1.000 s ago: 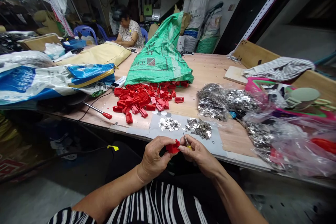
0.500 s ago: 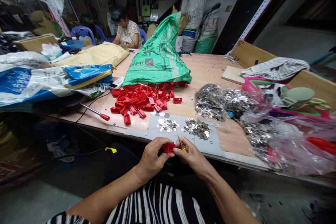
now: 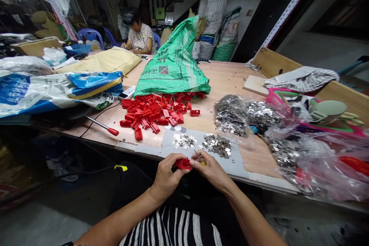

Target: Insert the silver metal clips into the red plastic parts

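Note:
My left hand (image 3: 168, 173) is closed around a red plastic housing (image 3: 183, 163), held just off the table's front edge. In my right hand (image 3: 210, 169) is a small screwdriver-like tool with a yellow handle (image 3: 203, 163) and a thin metal shaft pointing up and left. My right thumb and fingertips touch the right end of the red housing. Beyond my hands, a heap of shiny flat metal pieces (image 3: 183, 141) and a darker heap of small metal parts (image 3: 220, 146) lie on a grey mat (image 3: 238, 161).
Many red housings (image 3: 150, 113) spill from a green woven sack (image 3: 173, 73). Plastic bags of metal parts (image 3: 230, 113) lie to the right, near a pink basket (image 3: 273, 98). A red-handled lever (image 3: 112, 131) juts out at left. Another person (image 3: 142, 38) sits across the table.
The red housing and my left fingers have shifted very slightly left and turned a little. My right hand keeps the tool beside it. The view has tilted slightly.

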Tool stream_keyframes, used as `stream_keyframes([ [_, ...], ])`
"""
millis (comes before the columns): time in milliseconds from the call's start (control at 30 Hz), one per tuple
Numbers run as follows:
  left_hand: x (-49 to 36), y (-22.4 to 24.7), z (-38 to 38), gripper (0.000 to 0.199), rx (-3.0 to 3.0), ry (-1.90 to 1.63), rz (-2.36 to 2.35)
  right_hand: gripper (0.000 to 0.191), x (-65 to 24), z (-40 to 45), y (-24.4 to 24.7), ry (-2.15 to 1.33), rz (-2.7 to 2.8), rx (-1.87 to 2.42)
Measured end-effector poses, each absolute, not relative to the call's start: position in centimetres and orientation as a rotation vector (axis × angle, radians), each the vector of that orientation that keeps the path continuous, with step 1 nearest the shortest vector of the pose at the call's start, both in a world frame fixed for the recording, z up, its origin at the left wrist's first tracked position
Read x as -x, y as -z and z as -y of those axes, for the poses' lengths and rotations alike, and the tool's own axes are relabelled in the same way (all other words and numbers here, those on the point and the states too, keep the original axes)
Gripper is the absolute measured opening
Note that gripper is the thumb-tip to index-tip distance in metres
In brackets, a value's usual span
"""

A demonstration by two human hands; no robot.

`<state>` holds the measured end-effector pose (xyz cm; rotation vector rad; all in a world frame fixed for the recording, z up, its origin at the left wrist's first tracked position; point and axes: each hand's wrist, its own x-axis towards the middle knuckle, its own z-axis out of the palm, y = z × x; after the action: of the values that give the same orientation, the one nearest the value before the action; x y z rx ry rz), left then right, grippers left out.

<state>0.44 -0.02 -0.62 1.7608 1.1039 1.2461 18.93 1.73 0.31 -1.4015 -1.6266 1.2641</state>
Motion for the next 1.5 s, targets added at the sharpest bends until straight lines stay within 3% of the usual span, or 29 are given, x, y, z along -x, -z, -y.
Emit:
stream_keyframes([
  [167,0.2,1.2,-0.6,0.029,-1.551,-1.231,-1.146,0.007,-19.5,-3.9,0.0,-0.542,1.964,1.748],
  [300,0.5,1.7,-0.7,0.030,-1.465,-1.226,-1.128,0.004,-18.5,-5.0,0.2,-0.360,2.037,1.858],
  [1200,1.0,0.9,-0.5,0.032,-1.261,-1.235,-1.026,0.005,-17.6,-5.8,0.3,-0.342,2.011,1.858],
  [1500,1.2,0.0,-1.0,0.050,-0.904,-1.235,-0.880,0.014,-18.6,-4.5,-0.1,-0.509,1.881,1.690],
])
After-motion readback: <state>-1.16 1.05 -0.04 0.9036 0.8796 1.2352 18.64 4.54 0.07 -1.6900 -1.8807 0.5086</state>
